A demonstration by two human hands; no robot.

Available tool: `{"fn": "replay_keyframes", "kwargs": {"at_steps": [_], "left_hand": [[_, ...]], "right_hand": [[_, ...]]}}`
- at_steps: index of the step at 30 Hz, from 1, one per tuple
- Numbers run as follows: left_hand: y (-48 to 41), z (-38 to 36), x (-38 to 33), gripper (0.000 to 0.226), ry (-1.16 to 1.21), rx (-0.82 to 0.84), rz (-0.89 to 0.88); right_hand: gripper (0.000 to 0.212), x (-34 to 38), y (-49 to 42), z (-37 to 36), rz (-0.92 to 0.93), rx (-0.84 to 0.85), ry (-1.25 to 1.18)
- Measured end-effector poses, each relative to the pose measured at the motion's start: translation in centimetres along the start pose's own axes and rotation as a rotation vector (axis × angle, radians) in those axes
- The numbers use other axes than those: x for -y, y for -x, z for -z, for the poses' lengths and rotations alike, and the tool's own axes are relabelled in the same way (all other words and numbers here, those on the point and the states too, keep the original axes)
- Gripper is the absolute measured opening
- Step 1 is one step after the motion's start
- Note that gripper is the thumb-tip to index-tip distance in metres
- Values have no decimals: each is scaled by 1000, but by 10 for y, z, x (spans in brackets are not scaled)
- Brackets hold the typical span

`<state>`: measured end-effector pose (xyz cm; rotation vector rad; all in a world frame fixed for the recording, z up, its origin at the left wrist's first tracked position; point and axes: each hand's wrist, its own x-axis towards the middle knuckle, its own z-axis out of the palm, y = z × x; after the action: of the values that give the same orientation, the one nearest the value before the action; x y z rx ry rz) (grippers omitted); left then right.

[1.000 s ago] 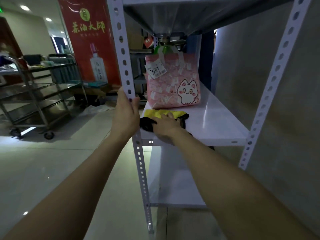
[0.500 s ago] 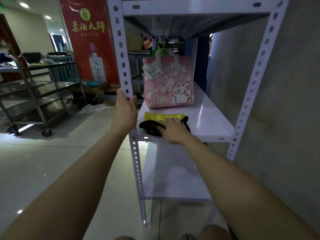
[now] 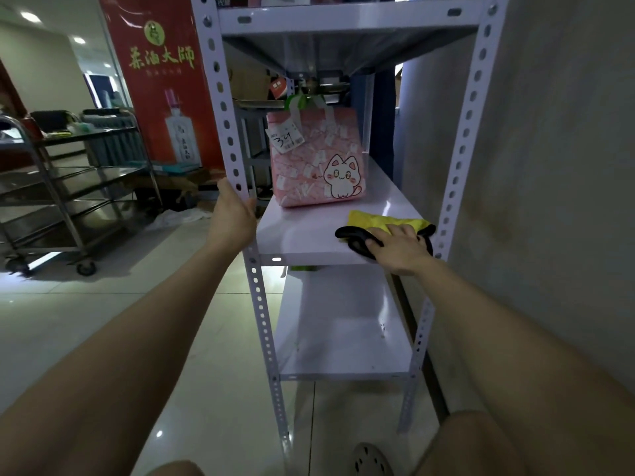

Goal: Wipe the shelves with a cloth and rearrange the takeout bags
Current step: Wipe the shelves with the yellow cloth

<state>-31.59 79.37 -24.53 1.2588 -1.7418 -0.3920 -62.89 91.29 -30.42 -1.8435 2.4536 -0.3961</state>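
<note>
Pressing flat-fingered, the right hand (image 3: 400, 247) pins a soft yellow-and-black cloth (image 3: 385, 219) at the glossy shelf's (image 3: 302, 235) front-right edge. The left hand (image 3: 232, 221) grips the shelf's perforated post (image 3: 223, 108). The pink bag (image 3: 316, 159) sits at the shelf's back, smooth open surface in front.

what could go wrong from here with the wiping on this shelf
1. The cloth under the right hand sits at the front edge of the shelf, and its black part seems to hang over; a stroke could drag it off.
2. The pink bag stands upright on the same shelf, towards its left side; a wipe reaching back might nudge or tip it.
</note>
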Motion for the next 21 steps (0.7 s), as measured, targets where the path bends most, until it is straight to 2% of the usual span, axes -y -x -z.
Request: {"fn": "replay_keyframes", "kwargs": {"at_steps": [4, 11, 13, 18, 21], "left_hand": [[37, -8, 29, 39, -68, 80, 33], [139, -55, 106, 52, -66, 252, 144], [160, -64, 121, 48, -81, 327, 162], [172, -80, 148, 47, -115, 401, 174], [172, -90, 171, 42, -129, 452, 180]], "right_hand": [[58, -12, 12, -9, 99, -83, 14], [47, -1, 45, -25, 227, -411, 5], [49, 12, 61, -33, 259, -505, -57], [64, 35, 89, -77, 502, -679, -83], [74, 30, 95, -128, 531, -672, -89]]}}
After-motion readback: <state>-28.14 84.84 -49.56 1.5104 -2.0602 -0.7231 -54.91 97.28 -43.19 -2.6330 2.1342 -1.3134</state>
